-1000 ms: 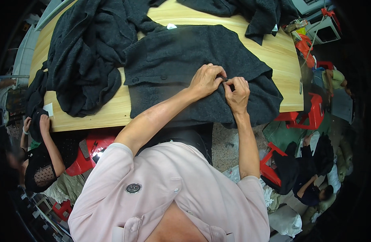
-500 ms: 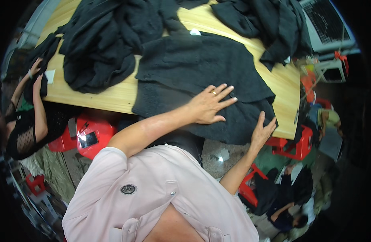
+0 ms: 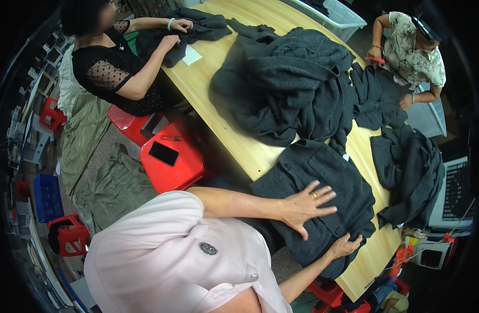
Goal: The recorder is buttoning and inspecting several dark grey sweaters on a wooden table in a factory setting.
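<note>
A dark grey knitted cardigan with dark buttons lies at the near edge of the wooden table, partly hanging over it. My left hand rests flat on the cardigan with its fingers spread and a ring on one finger. Beside it, my right hand lies on the cardigan's near right edge, fingers stretched out along the cloth. Neither hand appears to grasp the fabric. Some of the cardigan's lower part is hidden behind my arms.
A large heap of dark garments covers the table's middle, with another dark garment to the right. Two co-workers handle dark clothing across and left of the wooden table. Red stools stand at left, one bearing a phone.
My view has swung left, bringing both co-workers more fully into sight. My left hand stays spread on the cardigan, while my right hand's fingers have drawn closer together at its edge.
</note>
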The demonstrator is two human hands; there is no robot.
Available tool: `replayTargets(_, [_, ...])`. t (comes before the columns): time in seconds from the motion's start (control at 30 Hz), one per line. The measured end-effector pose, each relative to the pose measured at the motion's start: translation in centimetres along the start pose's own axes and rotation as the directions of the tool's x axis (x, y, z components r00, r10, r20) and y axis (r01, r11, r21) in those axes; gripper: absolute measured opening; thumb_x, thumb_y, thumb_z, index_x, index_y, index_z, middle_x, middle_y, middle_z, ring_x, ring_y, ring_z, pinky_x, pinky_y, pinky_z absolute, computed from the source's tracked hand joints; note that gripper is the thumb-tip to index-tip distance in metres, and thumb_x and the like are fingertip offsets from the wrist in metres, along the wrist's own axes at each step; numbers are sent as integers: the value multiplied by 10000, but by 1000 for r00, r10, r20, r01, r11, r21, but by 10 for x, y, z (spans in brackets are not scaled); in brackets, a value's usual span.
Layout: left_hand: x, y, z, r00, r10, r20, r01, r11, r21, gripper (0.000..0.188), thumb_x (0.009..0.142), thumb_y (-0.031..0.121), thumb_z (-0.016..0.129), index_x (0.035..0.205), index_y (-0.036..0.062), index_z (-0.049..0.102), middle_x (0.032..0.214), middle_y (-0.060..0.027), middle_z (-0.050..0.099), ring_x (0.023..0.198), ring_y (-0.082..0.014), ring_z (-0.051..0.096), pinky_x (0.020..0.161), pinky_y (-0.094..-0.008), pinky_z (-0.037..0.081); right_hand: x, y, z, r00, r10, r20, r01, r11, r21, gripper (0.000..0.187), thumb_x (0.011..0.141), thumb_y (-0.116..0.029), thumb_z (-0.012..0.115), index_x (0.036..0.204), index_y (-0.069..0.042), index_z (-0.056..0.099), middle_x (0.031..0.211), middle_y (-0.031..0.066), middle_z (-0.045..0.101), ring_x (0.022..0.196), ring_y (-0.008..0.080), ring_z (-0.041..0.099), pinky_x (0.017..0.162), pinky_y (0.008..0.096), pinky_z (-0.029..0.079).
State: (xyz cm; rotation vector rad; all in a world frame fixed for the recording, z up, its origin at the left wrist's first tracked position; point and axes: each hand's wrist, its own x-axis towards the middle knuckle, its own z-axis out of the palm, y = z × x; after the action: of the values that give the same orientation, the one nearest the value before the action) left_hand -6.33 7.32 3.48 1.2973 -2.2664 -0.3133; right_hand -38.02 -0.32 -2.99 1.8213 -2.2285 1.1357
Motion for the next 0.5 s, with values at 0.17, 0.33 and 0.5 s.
replayTargets(0.17, [-41,-34,-32,993,-73,95,78,996,-50,1529,588,774,933,1736,14,268,1509,-287,555,1412,-421,542,1126,-539,415,-5,-21,-23,958,243,-156,-178,923,342,634,922,-92,722,1478,167,563,1508,331,617,1395,441,597,1222,435,422])
replayTargets(0.33, [-57,-20,-11,986,136,94,-128,988,-88,1096,859,447,895,1715,57,334,1109,-142,661,1075,-315,689,924,-425,533,31,-150,-103,890,-127,-438,255,935,247,235,969,-28,768,1174,87,750,1364,274,704,1223,392,694,1064,411,539])
replayTargets(0.5, [-100,-18,-57,993,117,-17,-112,879,-463,929,933,265,830,1720,133,354,1078,-131,647,1086,-348,691,918,-466,554,51,-227,-144,622,-420,-661,606,793,66,327,992,-67,786,1246,118,695,1237,212,746,1143,309,694,1058,407,521])
